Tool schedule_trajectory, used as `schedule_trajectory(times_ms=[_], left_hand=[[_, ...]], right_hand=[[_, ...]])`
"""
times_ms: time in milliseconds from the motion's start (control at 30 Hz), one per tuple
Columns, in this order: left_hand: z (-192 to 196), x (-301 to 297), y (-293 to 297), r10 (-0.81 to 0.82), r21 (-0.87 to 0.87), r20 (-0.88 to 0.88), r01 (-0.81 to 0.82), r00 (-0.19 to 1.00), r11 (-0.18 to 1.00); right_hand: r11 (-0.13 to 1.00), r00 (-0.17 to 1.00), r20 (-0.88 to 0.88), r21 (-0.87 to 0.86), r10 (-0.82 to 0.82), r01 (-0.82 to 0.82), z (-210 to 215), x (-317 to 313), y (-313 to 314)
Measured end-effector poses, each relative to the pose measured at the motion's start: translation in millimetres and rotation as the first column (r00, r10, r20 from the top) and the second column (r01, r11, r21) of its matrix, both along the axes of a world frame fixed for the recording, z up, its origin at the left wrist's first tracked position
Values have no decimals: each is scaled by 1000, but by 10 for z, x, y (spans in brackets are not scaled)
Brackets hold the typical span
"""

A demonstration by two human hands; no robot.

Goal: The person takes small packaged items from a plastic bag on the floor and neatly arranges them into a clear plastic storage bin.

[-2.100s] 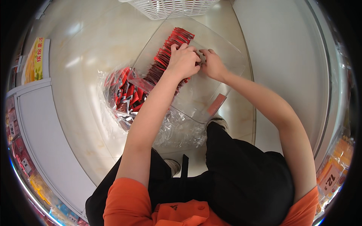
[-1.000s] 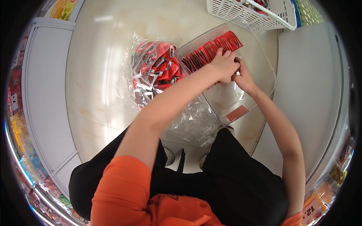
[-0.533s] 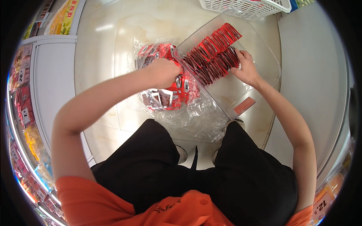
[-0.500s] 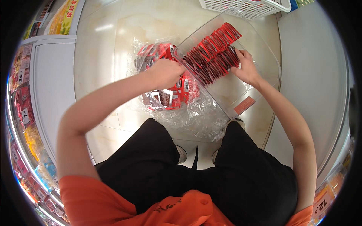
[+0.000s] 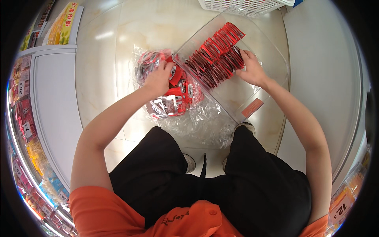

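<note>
Small red and dark sachets (image 5: 219,53) stand on edge in two packed rows inside a clear plastic bin (image 5: 258,87). My right hand (image 5: 252,71) is inside the bin, its fingers and thumb spread against the near right end of the darker row. To the left of the bin, an opened clear plastic bag (image 5: 205,122) lies on the floor with loose red sachets (image 5: 183,93) piled in it. Over that pile is my left hand (image 5: 158,80), fingers apart and touching the sachets; its fingertips are partly hidden among them.
A white slatted basket (image 5: 246,6) sits beyond the bin. White cabinets (image 5: 57,91) flank the floor on the left and right. Shelves of packaged sweets (image 5: 25,114) line the left edge. My shoes (image 5: 245,127) are close to the bin's near corner.
My left hand has moved left from the bin's edge onto the loose sachets, and its closed fingers have spread. My right hand stays against the row's end. The view has shifted slightly.
</note>
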State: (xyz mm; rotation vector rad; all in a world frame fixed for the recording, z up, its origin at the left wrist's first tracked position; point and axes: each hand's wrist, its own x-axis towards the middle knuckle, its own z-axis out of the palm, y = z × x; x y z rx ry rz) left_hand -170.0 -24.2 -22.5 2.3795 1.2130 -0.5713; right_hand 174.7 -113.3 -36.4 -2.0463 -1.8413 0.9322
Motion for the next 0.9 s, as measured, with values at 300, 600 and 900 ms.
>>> schedule_trajectory(times_ms=[300, 600, 900], left_hand=[[46, 169, -26, 172, -24, -419, -200, 892, 979], [-161, -44, 25, 236, 54, -162, -230, 958, 972], [-92, 208, 50, 124, 120, -170, -105, 978, 987]], right_hand=[[998, 1000, -6, 51, -23, 24, -115, 18, -34], [1000, 996, -83, -18, -27, 25, -32, 30, -53], [999, 996, -77, -11, -49, 48, -120, 40, -67]])
